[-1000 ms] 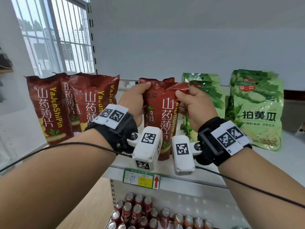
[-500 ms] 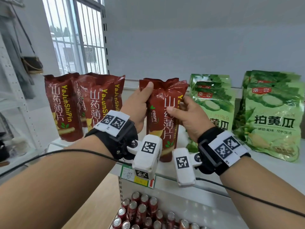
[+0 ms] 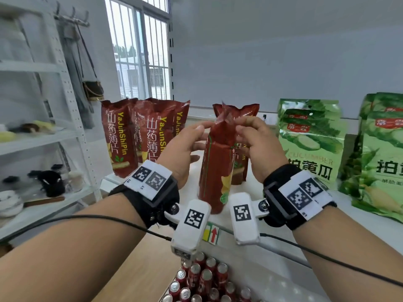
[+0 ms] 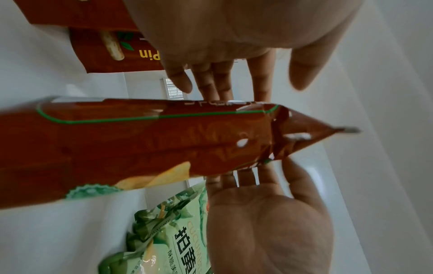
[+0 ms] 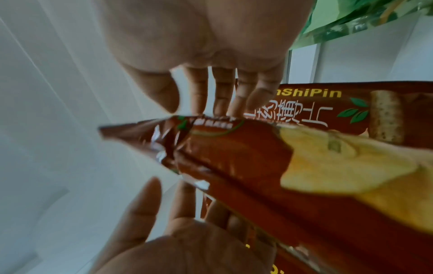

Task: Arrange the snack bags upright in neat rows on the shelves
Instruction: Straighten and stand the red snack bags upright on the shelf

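A red-brown snack bag [image 3: 214, 171] [image 4: 164, 140] [image 5: 234, 157] stands upright near the front edge of the white shelf [image 3: 359, 225], turned edge-on to me. My left hand [image 3: 187, 144] [image 4: 222, 83] [image 5: 175, 231] is on its left side and my right hand [image 3: 255, 144] [image 4: 257, 213] [image 5: 211, 83] on its right. Both hands have straight fingers whose tips touch the bag near its top, thumbs held apart. A second red bag [image 3: 239, 110] stands right behind it. More red bags [image 3: 135, 138] stand in a row to the left.
Green cucumber-snack bags [image 3: 309, 138] [image 4: 168, 231] stand to the right, with more [image 3: 383, 149] at the far right. Several red cans [image 3: 202, 280] fill the shelf below. A white rack [image 3: 43, 138] with small items stands at the left, beside a barred window [image 3: 141, 62].
The bag has turned from facing me to edge-on and now stands nearer the shelf's front. Both hands have let go of its top corners and lie flat beside it.
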{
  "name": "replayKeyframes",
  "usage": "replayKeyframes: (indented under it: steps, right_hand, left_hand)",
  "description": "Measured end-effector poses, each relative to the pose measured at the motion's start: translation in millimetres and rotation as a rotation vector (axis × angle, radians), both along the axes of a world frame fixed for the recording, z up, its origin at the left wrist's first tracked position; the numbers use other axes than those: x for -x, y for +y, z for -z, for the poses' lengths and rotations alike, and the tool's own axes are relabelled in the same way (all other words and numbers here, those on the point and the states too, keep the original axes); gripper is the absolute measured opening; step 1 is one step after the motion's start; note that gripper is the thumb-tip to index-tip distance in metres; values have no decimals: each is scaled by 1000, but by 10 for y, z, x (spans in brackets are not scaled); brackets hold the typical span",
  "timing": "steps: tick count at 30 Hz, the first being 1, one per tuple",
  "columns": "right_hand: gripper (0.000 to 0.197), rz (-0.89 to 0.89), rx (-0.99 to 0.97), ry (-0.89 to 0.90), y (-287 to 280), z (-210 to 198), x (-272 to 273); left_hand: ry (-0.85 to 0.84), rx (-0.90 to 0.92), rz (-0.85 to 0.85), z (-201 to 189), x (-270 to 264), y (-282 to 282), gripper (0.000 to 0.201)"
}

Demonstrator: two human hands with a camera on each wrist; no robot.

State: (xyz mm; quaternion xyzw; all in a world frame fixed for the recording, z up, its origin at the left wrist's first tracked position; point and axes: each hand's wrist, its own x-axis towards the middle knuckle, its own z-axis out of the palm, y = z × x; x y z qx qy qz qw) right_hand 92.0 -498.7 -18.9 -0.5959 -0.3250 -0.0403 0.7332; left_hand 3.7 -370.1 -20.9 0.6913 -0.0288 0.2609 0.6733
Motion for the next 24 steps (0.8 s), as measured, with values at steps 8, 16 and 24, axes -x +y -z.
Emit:
replayKeyframes:
  steps: [8, 16, 24]
  right_hand:
    - [9, -118, -146, 19, 29, 10, 64]
    - [21, -243, -349, 229, 14, -29, 60]
    - [35, -290, -113, 177, -38, 116, 87]
  left_hand:
    - [-33, -1, -77, 32, 13, -1, 24]
    - [94, 57, 55, 120, -45, 21, 41]
    - [15, 143, 48, 165, -77, 59, 20]
